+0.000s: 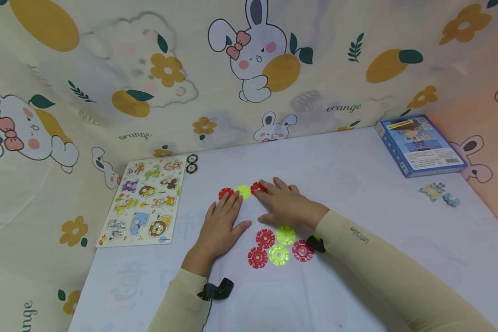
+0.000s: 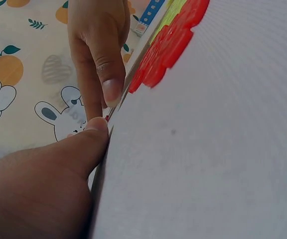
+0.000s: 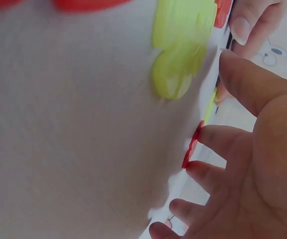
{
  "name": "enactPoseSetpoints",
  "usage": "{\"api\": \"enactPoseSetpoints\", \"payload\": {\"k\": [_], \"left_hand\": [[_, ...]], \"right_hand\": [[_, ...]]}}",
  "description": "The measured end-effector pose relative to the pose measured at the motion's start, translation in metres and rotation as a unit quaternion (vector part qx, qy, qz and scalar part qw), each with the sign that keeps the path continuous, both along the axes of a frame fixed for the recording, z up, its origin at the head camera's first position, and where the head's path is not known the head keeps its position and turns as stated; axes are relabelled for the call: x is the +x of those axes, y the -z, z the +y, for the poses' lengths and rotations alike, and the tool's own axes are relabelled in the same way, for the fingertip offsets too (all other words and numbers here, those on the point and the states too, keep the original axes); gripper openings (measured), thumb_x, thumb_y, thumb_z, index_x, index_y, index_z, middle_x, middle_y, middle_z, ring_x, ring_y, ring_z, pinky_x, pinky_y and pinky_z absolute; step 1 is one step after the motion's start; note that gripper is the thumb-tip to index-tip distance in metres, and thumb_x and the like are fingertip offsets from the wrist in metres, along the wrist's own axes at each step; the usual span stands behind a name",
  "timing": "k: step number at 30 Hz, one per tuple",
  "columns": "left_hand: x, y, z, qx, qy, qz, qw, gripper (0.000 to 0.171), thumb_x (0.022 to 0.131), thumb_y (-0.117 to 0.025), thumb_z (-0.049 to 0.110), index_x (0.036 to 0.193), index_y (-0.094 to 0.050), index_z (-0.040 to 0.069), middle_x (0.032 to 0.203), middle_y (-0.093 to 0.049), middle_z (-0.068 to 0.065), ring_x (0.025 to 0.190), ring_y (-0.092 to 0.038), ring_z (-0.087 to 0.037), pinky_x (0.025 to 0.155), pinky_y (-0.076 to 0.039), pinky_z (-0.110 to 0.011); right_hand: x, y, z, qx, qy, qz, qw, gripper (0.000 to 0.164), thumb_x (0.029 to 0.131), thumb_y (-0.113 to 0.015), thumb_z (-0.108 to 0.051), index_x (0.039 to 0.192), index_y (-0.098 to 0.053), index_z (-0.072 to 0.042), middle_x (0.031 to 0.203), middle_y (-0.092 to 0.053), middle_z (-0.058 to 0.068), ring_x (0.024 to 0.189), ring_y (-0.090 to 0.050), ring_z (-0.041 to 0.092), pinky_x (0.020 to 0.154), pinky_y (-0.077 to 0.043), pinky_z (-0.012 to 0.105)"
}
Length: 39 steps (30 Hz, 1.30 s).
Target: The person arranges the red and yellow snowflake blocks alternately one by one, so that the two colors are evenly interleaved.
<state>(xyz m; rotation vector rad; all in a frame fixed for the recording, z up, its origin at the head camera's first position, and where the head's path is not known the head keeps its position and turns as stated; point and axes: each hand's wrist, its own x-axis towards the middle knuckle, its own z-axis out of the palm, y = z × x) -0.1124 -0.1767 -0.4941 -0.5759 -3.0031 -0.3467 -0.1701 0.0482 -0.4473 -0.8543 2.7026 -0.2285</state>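
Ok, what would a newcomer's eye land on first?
Probably the big cartoon rabbit on the patterned backdrop, top centre. Next, the red and yellow-green notched discs around centre: three in a row at the fingers, five grouped nearer. A blue box stands out at far right.

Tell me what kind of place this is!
It looks like a play table, though I can't tell which room: there are red and yellow discs, a sheet of animal pictures, and a bunny-patterned cloth behind.

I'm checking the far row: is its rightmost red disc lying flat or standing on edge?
Lying flat. The head view shows the red disc face-on, partly covered; the right wrist view shows it thin against the table.
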Motion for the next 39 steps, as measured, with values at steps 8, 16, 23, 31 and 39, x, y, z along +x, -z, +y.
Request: {"api": "enactPoseSetpoints", "payload": {"k": [8, 16, 23, 31, 39], "left_hand": [[-0.001, 0.001, 0.0, -0.003, -0.002, 0.003, 1.0, 0.076, 0.093, -0.038, 0.064, 0.153, -0.026, 0.018, 0.158, -0.018, 0.002, 0.144, -0.009, -0.023, 0.111, -0.011, -0.053], [0.0, 0.001, 0.0, -0.01, -0.008, 0.0, 0.9999, 0.076, 0.093, -0.038, 0.064, 0.153, -0.026, 0.018, 0.158, -0.017, 0.003, 0.144, -0.009, -0.022, 0.111, -0.01, -0.052], [0.0, 0.002, 0.0, -0.006, -0.007, 0.003, 1.0, 0.077, 0.092, -0.039, 0.065, 0.153, -0.026, 0.019, 0.158, -0.018, 0.002, 0.144, -0.009, -0.022, 0.111, -0.011, -0.053], [0.0, 0.001, 0.001, -0.001, -0.011, -0.004, 0.9999, 0.078, 0.091, -0.041, 0.064, 0.153, -0.027, 0.019, 0.158, -0.018, 0.002, 0.144, -0.009, -0.022, 0.111, -0.01, -0.053], [0.0, 0.003, 0.0, 0.003, -0.004, -0.001, 1.0, 0.077, 0.092, -0.04, 0.063, 0.153, -0.026, 0.018, 0.158, -0.018, 0.002, 0.144, -0.008, -0.023, 0.111, -0.01, -0.052]], "right_hand": [[0.001, 0.0, 0.0, 0.001, -0.004, -0.004, 1.0, 0.088, 0.079, -0.06, -0.068, 0.152, -0.029, -0.028, 0.159, -0.013, 0.002, 0.142, -0.007, 0.04, 0.101, -0.025, 0.061], [0.002, -0.001, -0.001, -0.008, 0.001, -0.013, 1.0, 0.088, 0.079, -0.059, -0.069, 0.152, -0.028, -0.031, 0.159, -0.013, 0.001, 0.142, -0.008, 0.04, 0.101, -0.024, 0.062], [0.0, -0.016, 0.015, -0.145, 0.009, -0.051, 0.988, 0.082, 0.082, -0.056, -0.068, 0.151, -0.027, -0.035, 0.157, -0.02, -0.002, 0.142, -0.017, 0.026, 0.103, -0.023, 0.061], [0.016, -0.032, 0.062, -0.372, 0.026, -0.18, 0.91, 0.062, 0.091, -0.06, -0.047, 0.147, -0.033, -0.038, 0.145, -0.04, -0.007, 0.127, -0.044, 0.025, 0.099, -0.038, 0.053], [0.037, -0.018, 0.126, -0.469, 0.029, -0.195, 0.861, 0.051, 0.1, -0.049, -0.019, 0.148, -0.035, -0.026, 0.143, -0.044, 0.011, 0.126, -0.043, 0.038, 0.095, -0.041, 0.052]]}}
